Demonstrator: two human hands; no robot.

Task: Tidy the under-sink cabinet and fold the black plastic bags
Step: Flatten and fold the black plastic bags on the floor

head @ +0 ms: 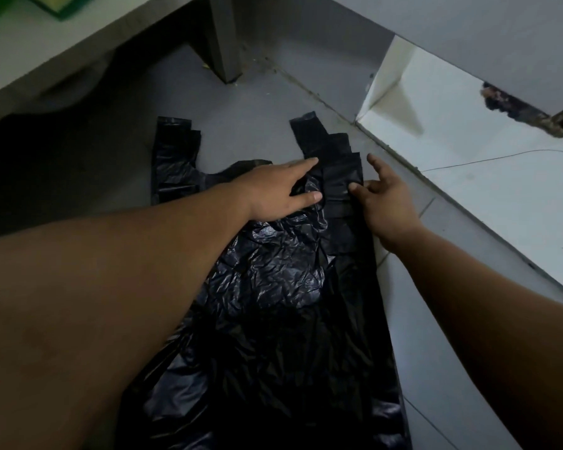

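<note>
Both hands (pixel 273 193) (pixel 384 203) flat on black plastic bags (pixel 273 287), grey floor (pixel 241 118).

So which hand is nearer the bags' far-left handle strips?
Left. The left hand presses flat mid-stack, beside the left handle strips; the right hand touches the right handle strips.

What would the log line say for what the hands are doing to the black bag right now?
stage: flattening | crinkled black plastic bag: spread on grey floor | left hand: pressing bag, fingers straight | right hand: touching bag's right handle strip
</note>
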